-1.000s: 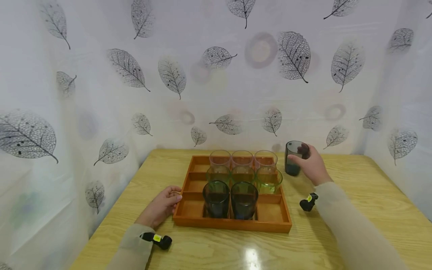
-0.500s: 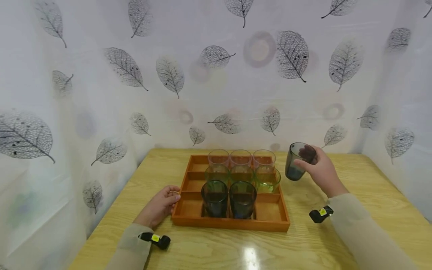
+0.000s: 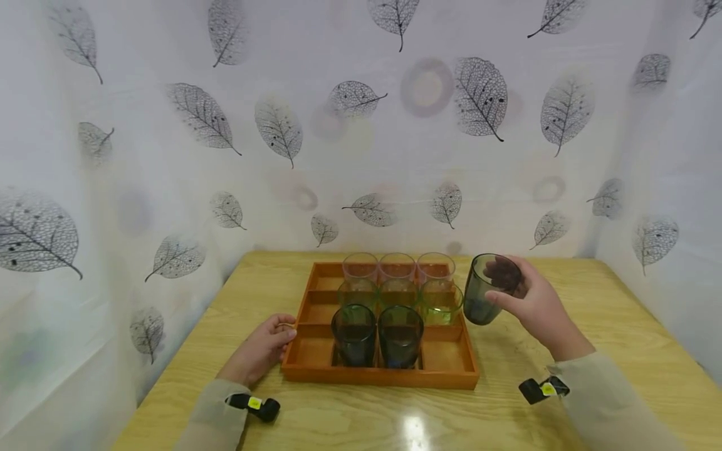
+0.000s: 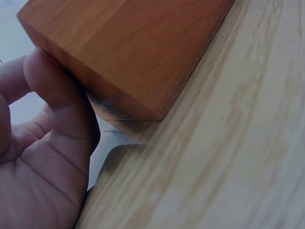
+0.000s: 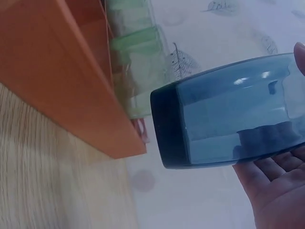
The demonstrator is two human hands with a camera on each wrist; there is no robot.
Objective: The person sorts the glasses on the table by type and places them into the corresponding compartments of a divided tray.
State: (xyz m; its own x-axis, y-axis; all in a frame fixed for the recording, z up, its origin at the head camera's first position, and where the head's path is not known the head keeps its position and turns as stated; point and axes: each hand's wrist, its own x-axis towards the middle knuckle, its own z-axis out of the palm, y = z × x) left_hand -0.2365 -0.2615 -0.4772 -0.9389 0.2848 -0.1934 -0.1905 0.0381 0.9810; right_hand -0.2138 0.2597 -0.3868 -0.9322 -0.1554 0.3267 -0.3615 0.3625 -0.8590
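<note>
My right hand (image 3: 544,307) holds a smoky blue-grey drinking glass (image 3: 479,297) just off the tray's right side, slightly tilted. In the right wrist view the glass (image 5: 228,114) has a thick dark base, with thumb and fingers round its upper part. My left hand (image 3: 256,354) grips the left side of the orange-brown wooden tray (image 3: 383,377); the left wrist view shows the thumb against the tray's wall (image 4: 119,62). Two dark glasses (image 3: 353,338) stand in the front row, between a bare left compartment (image 3: 311,351) and a bare right one (image 3: 445,351).
Behind the dark glasses stand green glasses (image 3: 442,304) in the tray's middle row and pinkish clear glasses (image 3: 435,269) in its back row. The tray lies on a wood-grain table (image 3: 338,419). A white leaf-print curtain (image 3: 361,163) hangs behind and at both sides.
My right hand has brought the dark glass closer to the front, toward the tray's right edge, tilting it slightly. My left hand has stayed on the tray; the head view has shifted a little.
</note>
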